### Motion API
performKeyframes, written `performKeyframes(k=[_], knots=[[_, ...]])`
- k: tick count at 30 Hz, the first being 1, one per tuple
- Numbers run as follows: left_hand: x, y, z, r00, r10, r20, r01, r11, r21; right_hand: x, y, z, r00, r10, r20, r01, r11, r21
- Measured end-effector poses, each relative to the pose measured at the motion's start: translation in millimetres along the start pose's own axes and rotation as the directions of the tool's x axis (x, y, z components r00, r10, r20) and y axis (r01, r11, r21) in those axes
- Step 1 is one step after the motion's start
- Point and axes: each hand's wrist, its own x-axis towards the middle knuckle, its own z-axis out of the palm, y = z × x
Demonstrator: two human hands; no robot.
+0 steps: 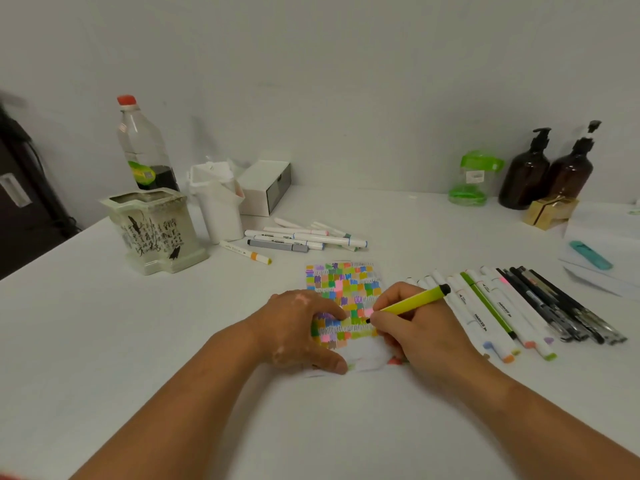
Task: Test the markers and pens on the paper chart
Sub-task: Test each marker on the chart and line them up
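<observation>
The paper chart (pixel 346 289), covered in small coloured patches, lies on the white table (pixel 311 427) in front of me. My left hand (pixel 298 327) lies flat on its left part and holds it down with fingers and thumb. My right hand (pixel 412 327) grips a yellow-green pen (pixel 415 301) with a black end, its dark tip touching the chart's lower right area. A row of white markers (pixel 485 313) and dark pens (pixel 554 310) lies to the right of the chart. Another loose group of markers (pixel 301 239) lies behind it.
A ceramic pot (pixel 156 230), a plastic bottle (pixel 143 147), a white holder (pixel 218 202) and a white box (pixel 266 187) stand at the back left. Two brown pump bottles (pixel 547 171), a green container (pixel 474 178) and a gold object (pixel 550 211) stand at the back right. Papers with a teal object (pixel 590 255) lie far right.
</observation>
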Motion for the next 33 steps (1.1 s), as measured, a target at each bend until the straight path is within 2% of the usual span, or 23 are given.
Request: performKeyframes(k=[4,9,15,25,33], knots=[[-40.9,-4.6,15.9,0.997,0.05,-0.051,-0.048,0.998,0.042,-27.7,-5.3,0.3,0.991,-0.032,0.127,0.034,0.999,-0.011],[-83.3,-1.0,37.8,0.981,0.103,-0.167,-0.09,0.993,0.082,-60.8,1.7,15.2,0.976,-0.016,0.216,0.019,1.0,-0.01],[-91.0,-0.6,41.2,0.972,0.09,-0.215,-0.08,0.995,0.055,-63.3,8.3,25.7,0.991,-0.014,0.135,0.033,0.99,-0.138],[-93.0,0.7,42.2,0.965,0.081,-0.251,-0.08,0.997,0.011,-62.6,9.5,27.1,0.987,-0.037,0.158,0.068,0.978,-0.197],[-92.7,2.0,40.4,0.971,0.07,-0.228,-0.071,0.997,0.004,-62.2,12.1,27.9,0.992,-0.041,0.122,0.066,0.976,-0.208]])
